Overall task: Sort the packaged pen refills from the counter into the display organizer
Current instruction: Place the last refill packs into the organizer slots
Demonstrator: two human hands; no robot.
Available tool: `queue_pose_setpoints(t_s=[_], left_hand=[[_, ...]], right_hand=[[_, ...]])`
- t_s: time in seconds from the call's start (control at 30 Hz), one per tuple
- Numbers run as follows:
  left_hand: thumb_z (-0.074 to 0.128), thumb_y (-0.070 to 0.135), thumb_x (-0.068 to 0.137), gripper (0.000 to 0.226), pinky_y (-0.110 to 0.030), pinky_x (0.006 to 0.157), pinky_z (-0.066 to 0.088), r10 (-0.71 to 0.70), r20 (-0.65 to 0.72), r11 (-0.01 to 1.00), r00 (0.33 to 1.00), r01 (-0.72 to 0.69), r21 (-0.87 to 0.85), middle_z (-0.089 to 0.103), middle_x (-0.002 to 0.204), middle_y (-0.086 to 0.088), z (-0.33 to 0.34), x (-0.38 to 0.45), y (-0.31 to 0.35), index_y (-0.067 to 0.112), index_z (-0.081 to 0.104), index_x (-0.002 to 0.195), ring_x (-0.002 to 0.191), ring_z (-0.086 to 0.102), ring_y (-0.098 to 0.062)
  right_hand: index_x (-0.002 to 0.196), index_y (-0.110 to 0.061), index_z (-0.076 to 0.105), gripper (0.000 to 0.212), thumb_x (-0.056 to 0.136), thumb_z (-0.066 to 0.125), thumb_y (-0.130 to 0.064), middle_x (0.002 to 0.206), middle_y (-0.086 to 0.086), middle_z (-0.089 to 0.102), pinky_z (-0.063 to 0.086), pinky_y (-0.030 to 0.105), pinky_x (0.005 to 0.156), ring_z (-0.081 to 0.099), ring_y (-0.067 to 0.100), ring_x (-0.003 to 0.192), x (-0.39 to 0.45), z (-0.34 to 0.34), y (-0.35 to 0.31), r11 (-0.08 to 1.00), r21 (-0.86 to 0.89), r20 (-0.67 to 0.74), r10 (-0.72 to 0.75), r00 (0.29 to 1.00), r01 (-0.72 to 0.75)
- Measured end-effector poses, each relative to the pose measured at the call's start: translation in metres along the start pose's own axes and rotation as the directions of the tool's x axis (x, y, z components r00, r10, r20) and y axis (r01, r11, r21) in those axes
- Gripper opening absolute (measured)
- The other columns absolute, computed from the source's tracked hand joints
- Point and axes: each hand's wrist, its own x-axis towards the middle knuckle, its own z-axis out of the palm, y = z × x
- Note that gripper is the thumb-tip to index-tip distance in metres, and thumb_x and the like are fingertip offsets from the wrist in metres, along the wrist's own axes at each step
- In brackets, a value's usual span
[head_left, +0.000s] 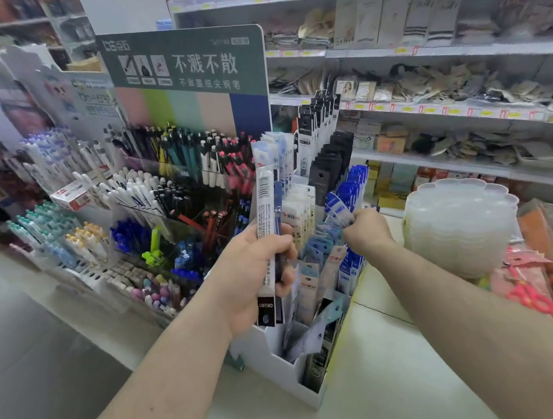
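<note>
Left hand [257,272] grips upright refill packs [268,230]; right hand [366,229] pinches a blue pack [339,211] in the organizer [281,347].

A pale counter [380,385] carries the white display organizer [284,354]. Left of the organizer stand pen racks [152,201]; right of it, a stack of clear trays [455,226] and red packets [551,270].

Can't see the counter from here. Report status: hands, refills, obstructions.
Left hand grips a bundle of refill packs. Right hand pinches a pack in the organizer. Nothing blocking.
</note>
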Motion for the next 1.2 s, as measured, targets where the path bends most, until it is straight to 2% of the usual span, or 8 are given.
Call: queue_pose_setpoints(t_s=[0.23, 0.37, 0.5, 0.6, 0.77, 0.97, 1.1, 1.2], left_hand=[[0.049, 0.005, 0.098, 0.010, -0.020, 0.039, 0.034, 0.020, 0.001, 0.998, 1.000, -0.020, 0.059, 0.057, 0.068, -0.001, 0.000, -0.002, 0.001, 0.013, 0.056, 0.098, 0.051, 0.050, -0.013], [0.054, -0.001, 0.094, 0.015, -0.019, 0.039, 0.032, 0.034, -0.004, 0.995, 0.999, -0.034, 0.091, 0.055, 0.065, 0.000, 0.006, 0.000, 0.000, 0.014, 0.055, 0.096, 0.048, 0.045, -0.011], [0.060, 0.000, 0.092, 0.015, -0.019, 0.039, 0.033, 0.049, 0.004, 0.984, 0.999, -0.049, 0.172, 0.054, 0.064, -0.001, 0.018, 0.006, -0.003, 0.015, 0.057, 0.091, 0.045, 0.044, -0.010], [0.066, 0.006, 0.090, 0.013, -0.018, 0.041, 0.038, 0.067, 0.008, 0.966, 0.998, -0.067, 0.249, 0.058, 0.056, 0.008, 0.028, 0.010, -0.006, 0.016, 0.059, 0.088, 0.047, 0.051, -0.006], [0.073, 0.009, 0.086, 0.011, -0.014, 0.043, 0.041, 0.104, 0.028, 0.957, 0.994, -0.107, 0.270, 0.068, 0.065, 0.006, 0.041, 0.012, -0.007, 0.012, 0.062, 0.085, 0.057, 0.062, -0.006], [0.072, 0.000, 0.085, 0.016, -0.012, 0.041, 0.042, 0.100, 0.061, 0.956, 0.993, -0.113, 0.270, 0.069, 0.061, 0.007, 0.051, 0.010, -0.008, 0.015, 0.064, 0.082, 0.050, 0.062, -0.001], [0.068, -0.006, 0.085, 0.019, -0.012, 0.041, 0.042, 0.099, 0.086, 0.964, 0.991, -0.117, 0.240, 0.068, 0.056, 0.007, 0.049, 0.008, -0.004, 0.012, 0.064, 0.084, 0.046, 0.060, 0.000], [0.070, -0.005, 0.084, 0.017, -0.014, 0.043, 0.044, 0.060, 0.113, 0.958, 0.992, -0.089, 0.274, 0.068, 0.058, 0.007, 0.045, 0.009, -0.002, 0.010, 0.065, 0.089, 0.049, 0.062, -0.003]], right_hand=[[0.084, -0.003, 0.064, 0.003, 0.083, 0.066, -0.002, 0.089, 0.018, 0.069, 0.055, 0.042, 0.069, 0.063, 0.026, 0.074, -0.004, -0.008, 0.000, 0.999, 0.054, 0.068, 0.001, 0.998, -0.005], [0.100, 0.002, 0.065, 0.031, 0.089, 0.073, -0.026, 0.078, 0.011, 0.063, 0.042, 0.034, 0.056, 0.049, 0.020, 0.061, -0.018, -0.037, -0.003, 0.941, 0.338, -0.007, 0.016, 1.000, -0.012], [0.101, -0.006, 0.061, 0.050, 0.099, 0.047, -0.054, 0.074, 0.006, 0.055, 0.042, 0.030, 0.055, 0.047, 0.016, 0.060, -0.045, -0.063, -0.020, 0.645, 0.729, 0.164, 0.162, 0.973, -0.231], [0.089, -0.004, 0.058, 0.048, 0.103, 0.035, -0.044, 0.070, 0.008, 0.053, 0.041, 0.028, 0.051, 0.048, 0.019, 0.057, -0.070, -0.070, -0.033, 0.380, 0.874, 0.273, 0.131, 0.953, -0.303], [0.095, -0.006, 0.056, 0.030, 0.104, 0.044, -0.031, 0.067, 0.009, 0.054, 0.055, 0.039, 0.066, 0.052, 0.020, 0.061, -0.102, -0.062, -0.045, 0.253, 0.935, 0.227, 0.107, 0.968, -0.247], [0.105, -0.009, 0.060, 0.021, 0.106, 0.044, -0.022, 0.095, 0.018, 0.071, 0.061, 0.040, 0.059, 0.070, 0.026, 0.066, -0.124, -0.058, -0.052, 0.241, 0.959, 0.153, -0.011, 0.988, -0.146], [0.094, -0.009, 0.066, 0.014, 0.101, 0.055, -0.015, 0.085, 0.012, 0.070, 0.059, 0.037, 0.063, 0.067, 0.022, 0.065, -0.118, -0.070, -0.038, 0.474, 0.880, 0.054, -0.076, 0.996, -0.011], [0.091, -0.008, 0.066, 0.009, 0.096, 0.060, -0.013, 0.070, 0.007, 0.058, 0.037, 0.028, 0.058, 0.044, 0.014, 0.054, -0.112, -0.081, -0.025, 0.553, 0.833, 0.114, -0.174, 0.978, 0.002]])
